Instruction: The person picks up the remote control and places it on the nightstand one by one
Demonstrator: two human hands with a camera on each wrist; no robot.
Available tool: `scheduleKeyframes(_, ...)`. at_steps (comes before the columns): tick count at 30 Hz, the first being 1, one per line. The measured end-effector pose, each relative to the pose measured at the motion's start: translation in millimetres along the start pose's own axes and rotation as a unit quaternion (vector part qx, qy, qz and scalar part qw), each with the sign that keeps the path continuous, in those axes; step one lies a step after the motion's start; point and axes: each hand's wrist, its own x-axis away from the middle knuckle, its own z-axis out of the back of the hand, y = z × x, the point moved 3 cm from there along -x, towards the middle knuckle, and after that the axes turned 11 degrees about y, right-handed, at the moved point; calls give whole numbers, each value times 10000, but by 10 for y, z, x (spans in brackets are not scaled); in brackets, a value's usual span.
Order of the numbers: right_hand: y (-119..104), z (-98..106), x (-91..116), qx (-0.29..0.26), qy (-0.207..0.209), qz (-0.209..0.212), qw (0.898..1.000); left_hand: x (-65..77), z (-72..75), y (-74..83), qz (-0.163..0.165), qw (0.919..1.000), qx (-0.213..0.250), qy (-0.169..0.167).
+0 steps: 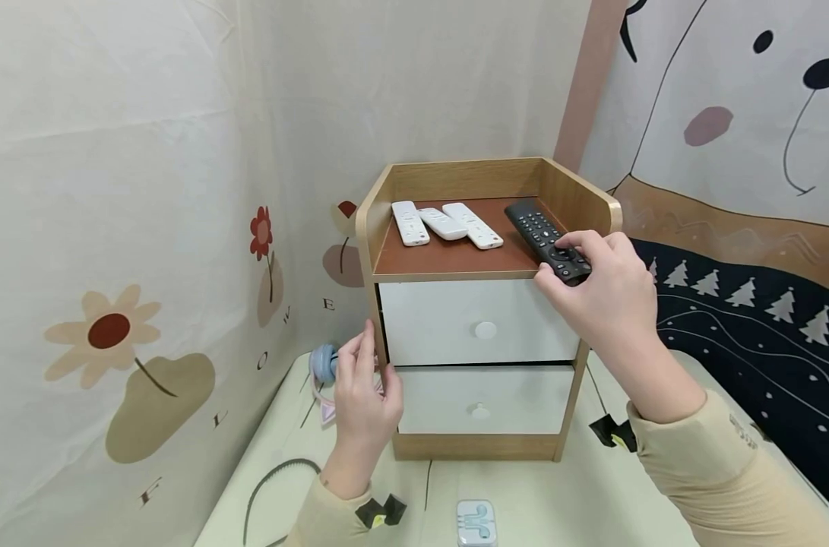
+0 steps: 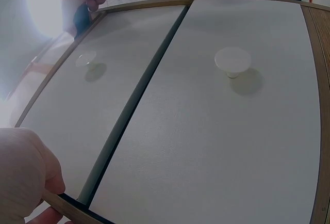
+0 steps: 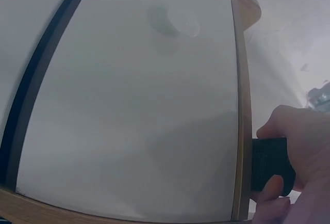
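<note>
A small wooden cabinet (image 1: 476, 447) with two white drawers stands on the table. My right hand (image 1: 609, 285) holds a black remote control (image 1: 539, 232) by its near end, over the right part of the cabinet's brown top shelf. In the right wrist view the remote's dark end (image 3: 270, 164) shows between thumb and fingers. My left hand (image 1: 366, 391) grips the cabinet's left side edge, with the thumb at the front and fingers along the outside. Three white remotes, a left one (image 1: 410, 223), a middle one (image 1: 444, 224) and a right one (image 1: 473, 226), lie on the shelf.
Raised wooden walls border the shelf at the back and sides. Round knobs (image 1: 485, 330) stick out from the drawers. Left of the cabinet lie blue headphones (image 1: 324, 365) and a dark cable (image 1: 267, 480). Boxed earphones (image 1: 476, 523) rest in front. Patterned curtains hang behind.
</note>
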Motion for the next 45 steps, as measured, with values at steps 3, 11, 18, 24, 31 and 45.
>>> scheduleKeyframes(3,-18,-1,15,47,-61,-18,10000,1,-4,1,-46,10000,-1,35)
scheduleKeyframes(11,-84,35,8,577,-558,-111,9967,1,8,8,22,10000,-7,-16)
scheduleKeyframes(18,-235,65,-79,1195,-931,397,9877,0,18,12,39,10000,-21,-5)
scheduleKeyframes(24,-385,-18,-203,1491,-1151,1169,9751,-14,42,33,114,9999,-76,-52)
scheduleKeyframes(31,-405,-140,-382,1431,-1778,1412,9633,-2,37,41,91,9999,-79,-81)
scheduleKeyframes(45,-365,-364,-629,1624,-2602,1064,9458,-5,15,23,16,10000,12,1)
